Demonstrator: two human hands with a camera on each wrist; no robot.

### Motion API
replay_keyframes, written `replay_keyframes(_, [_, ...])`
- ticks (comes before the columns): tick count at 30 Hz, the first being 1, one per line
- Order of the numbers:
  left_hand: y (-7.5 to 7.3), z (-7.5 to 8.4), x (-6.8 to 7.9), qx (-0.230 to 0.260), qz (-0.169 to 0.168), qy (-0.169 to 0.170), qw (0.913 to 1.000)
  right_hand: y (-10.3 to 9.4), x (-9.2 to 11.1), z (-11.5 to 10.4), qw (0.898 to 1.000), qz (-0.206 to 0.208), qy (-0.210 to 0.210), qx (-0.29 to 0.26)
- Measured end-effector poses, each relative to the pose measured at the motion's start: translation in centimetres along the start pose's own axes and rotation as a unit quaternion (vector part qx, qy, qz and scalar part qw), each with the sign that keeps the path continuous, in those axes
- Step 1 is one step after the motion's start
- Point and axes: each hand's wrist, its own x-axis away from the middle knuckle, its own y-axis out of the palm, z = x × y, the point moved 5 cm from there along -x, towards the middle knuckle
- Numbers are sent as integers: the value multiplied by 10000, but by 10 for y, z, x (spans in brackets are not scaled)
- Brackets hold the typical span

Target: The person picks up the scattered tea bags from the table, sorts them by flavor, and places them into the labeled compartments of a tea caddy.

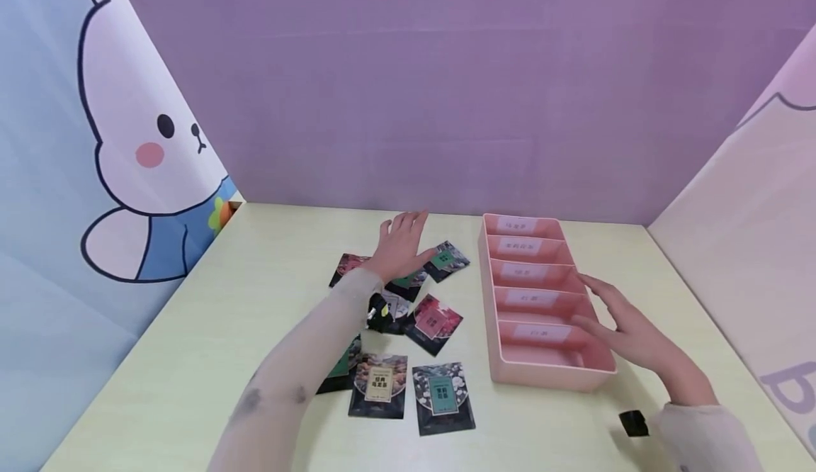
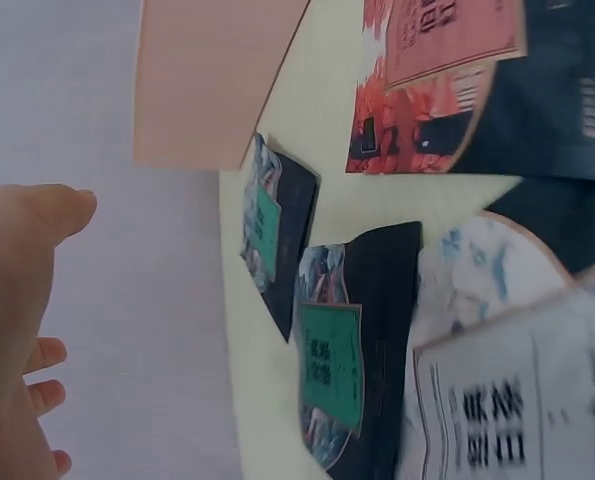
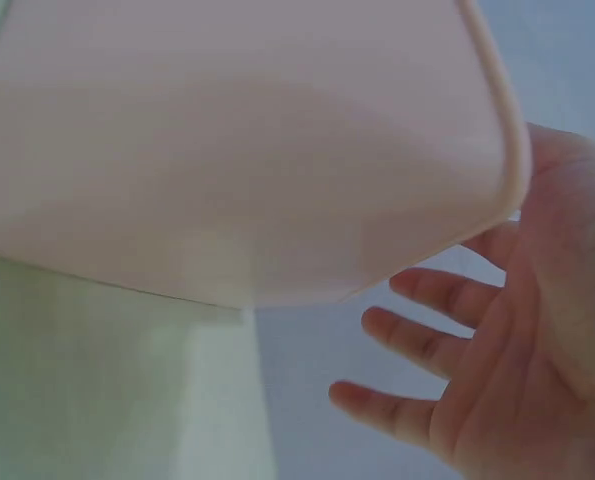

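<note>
My left hand (image 1: pixel 398 249) hovers with fingers spread over a loose group of dark tea sachets. Just right of its thumb lies a green-labelled sachet (image 1: pixel 448 258); another green-labelled sachet (image 2: pixel 332 365) is partly beneath the hand in the head view. A white-labelled sachet (image 2: pixel 507 390) and a red-labelled sachet (image 1: pixel 433 323) lie nearer. My right hand (image 1: pixel 631 330) is beside the right wall of a pink divided box (image 1: pixel 554 376), its fingers loosely bent, thumb and fingertips at the rim. Neither hand holds anything.
Two sachets lie at the front, one beige-labelled (image 1: pixel 379 385), one teal-labelled (image 1: pixel 444 395). A further green-labelled sachet (image 1: pixel 341 367) is half hidden by the left forearm, and a red one (image 1: pixel 347 265) lies behind. White labels (image 1: pixel 542 332) mark the box's compartments. A purple curtain (image 1: pixel 395 103) hangs behind.
</note>
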Motion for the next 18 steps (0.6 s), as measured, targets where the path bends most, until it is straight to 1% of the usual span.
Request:
replay_keyframes(3, [13,1,-13,119,-161,-164,9997,3,7,9,9989,328,-177,-277])
replay_keyframes(4, [18,1,-17,139,-211,-214,9995,4,9,11,9977,426,-297,-427])
replay_keyframes(7, [32,0,-27,194,-275,-342,9988,6,12,17,9907,592,-590,-1074])
replay_keyframes(9, [40,0,-31,220,-325,-441,9983,8,13,21,9845,609,-681,-1499])
replay_keyframes(11, [48,-1,-35,160,-436,-549,9974,8,12,24,9794,582,-678,-1814])
replay_keyframes(15, [60,-3,-39,41,-804,-761,9938,9,12,28,9728,518,-561,-2186])
replay_keyframes(18, [68,-4,-43,-2,-1031,-864,9909,9,12,31,9658,501,-621,-2468])
